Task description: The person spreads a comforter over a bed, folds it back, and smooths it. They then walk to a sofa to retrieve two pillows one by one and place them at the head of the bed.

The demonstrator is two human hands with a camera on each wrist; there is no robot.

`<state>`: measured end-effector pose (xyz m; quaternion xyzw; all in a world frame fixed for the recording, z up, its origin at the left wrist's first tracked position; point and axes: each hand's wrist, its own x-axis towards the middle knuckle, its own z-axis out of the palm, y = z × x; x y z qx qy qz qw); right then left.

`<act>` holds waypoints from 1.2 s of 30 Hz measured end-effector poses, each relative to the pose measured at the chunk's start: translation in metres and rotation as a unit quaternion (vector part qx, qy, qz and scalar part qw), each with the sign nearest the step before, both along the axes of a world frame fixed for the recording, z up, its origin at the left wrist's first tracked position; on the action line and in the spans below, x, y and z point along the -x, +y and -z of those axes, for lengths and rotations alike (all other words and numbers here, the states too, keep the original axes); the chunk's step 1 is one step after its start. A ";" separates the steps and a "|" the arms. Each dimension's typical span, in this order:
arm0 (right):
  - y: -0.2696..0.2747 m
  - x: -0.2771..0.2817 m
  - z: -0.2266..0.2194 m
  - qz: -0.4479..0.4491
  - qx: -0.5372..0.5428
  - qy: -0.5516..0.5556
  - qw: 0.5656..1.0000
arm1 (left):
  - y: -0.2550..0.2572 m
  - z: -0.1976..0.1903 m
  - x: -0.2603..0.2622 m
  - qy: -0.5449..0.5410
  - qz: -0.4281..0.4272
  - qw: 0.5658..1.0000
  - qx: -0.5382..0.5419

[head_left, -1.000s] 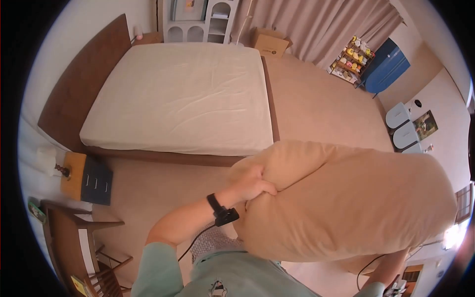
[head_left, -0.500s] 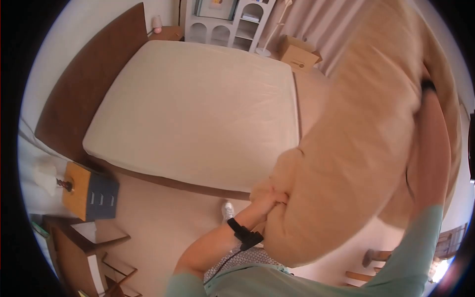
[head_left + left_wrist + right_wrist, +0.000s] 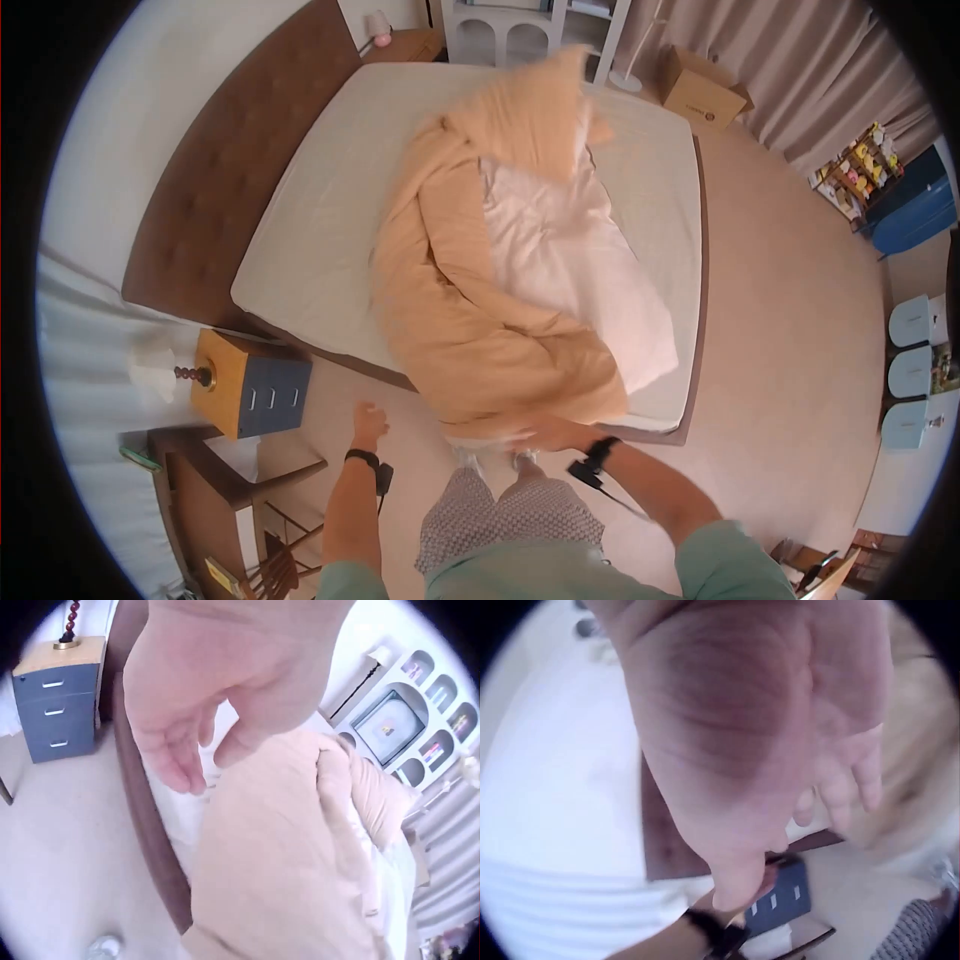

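An orange-tan duvet with a pale pinkish underside lies bunched across the middle of the bed's cream sheet, its far corner raised and blurred. The left hand is beside the near bed edge, holding nothing; in the left wrist view the hand has loosely bent fingers, above the duvet. At the duvet's near edge is the right hand; whether it touches the cloth is unclear. In the right wrist view that hand has its fingers extended and grips nothing.
A brown headboard stands at the left. Near it are a blue-fronted nightstand with a lamp, and a wooden chair. Beyond the bed are shelves and a cardboard box. Floor runs along the right.
The duvet, held up in both arms before, has come down onto the bed and spread, showing its pale side. Both hands have let go, and the right arm has come down and back.
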<state>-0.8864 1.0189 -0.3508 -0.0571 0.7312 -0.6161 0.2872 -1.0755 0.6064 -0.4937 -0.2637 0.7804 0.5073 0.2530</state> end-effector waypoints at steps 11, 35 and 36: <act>0.040 -0.384 0.087 0.718 -0.059 -0.433 0.542 | 0.118 0.030 0.016 0.328 0.410 0.841 0.129; 0.167 -0.199 0.322 0.768 0.030 -0.286 0.573 | 0.370 0.019 -0.025 0.252 0.727 0.637 0.033; 0.180 -0.194 0.345 0.767 0.049 -0.285 0.573 | 0.378 0.020 -0.023 0.267 0.720 0.640 0.023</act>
